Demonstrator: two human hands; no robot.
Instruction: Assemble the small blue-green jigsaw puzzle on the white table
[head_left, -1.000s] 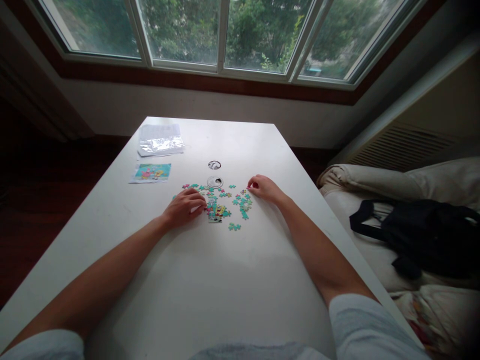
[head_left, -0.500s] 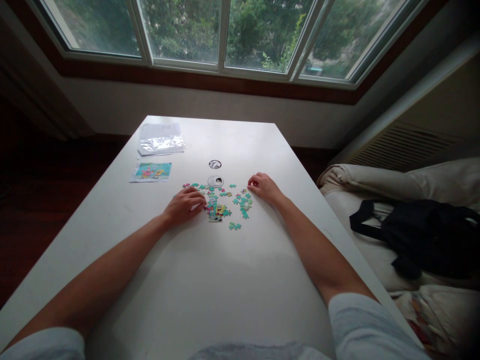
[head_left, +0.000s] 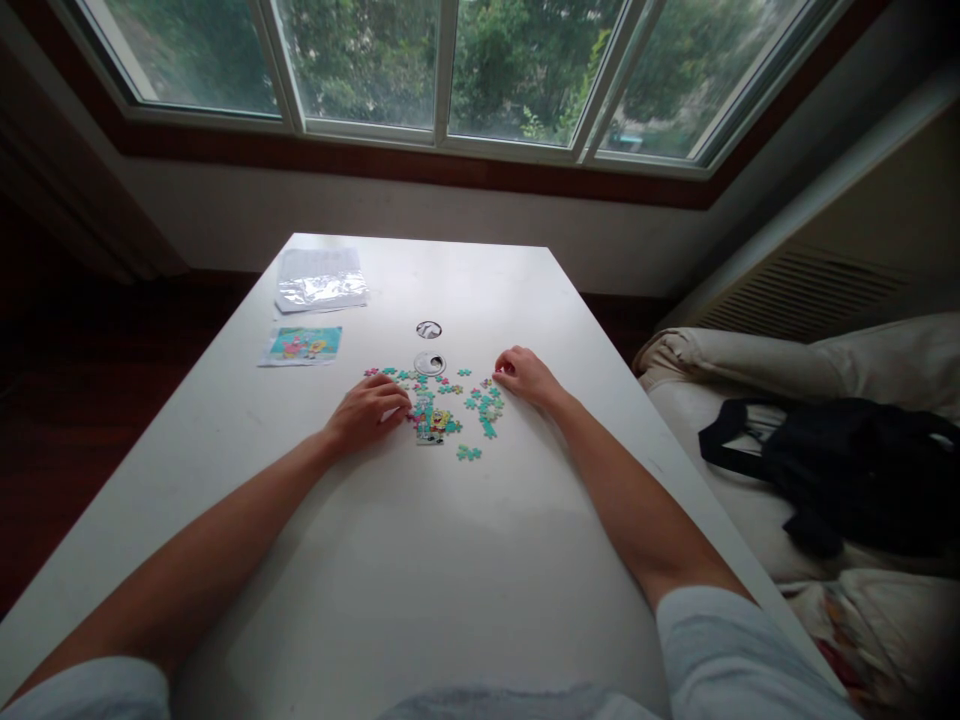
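Observation:
A partly joined jigsaw puzzle (head_left: 430,425) with a yellow cartoon figure lies on the white table. My left hand (head_left: 367,412) rests at its left edge, palm down, with loosely bent fingers apart and fingertips touching or close to the joined pieces. Loose turquoise puzzle pieces (head_left: 487,405) are scattered to the right, and more lie along the upper side. At the right end of the scatter, my right hand (head_left: 529,376) rests on the table, its fingers curled together. Whatever its fingertips may hold is too small to make out.
Beyond the pieces lie a round grey-and-white disc (head_left: 430,364) and a smaller round one (head_left: 429,329). A reference picture (head_left: 304,345) and a clear plastic bag (head_left: 322,282) over paper are at the far left. A black bag (head_left: 862,470) lies on the sofa (head_left: 840,350) at right.
Both hands have stayed nearly in place, and the puzzle pieces look unmoved. Only a very slight shift of the whole view shows.

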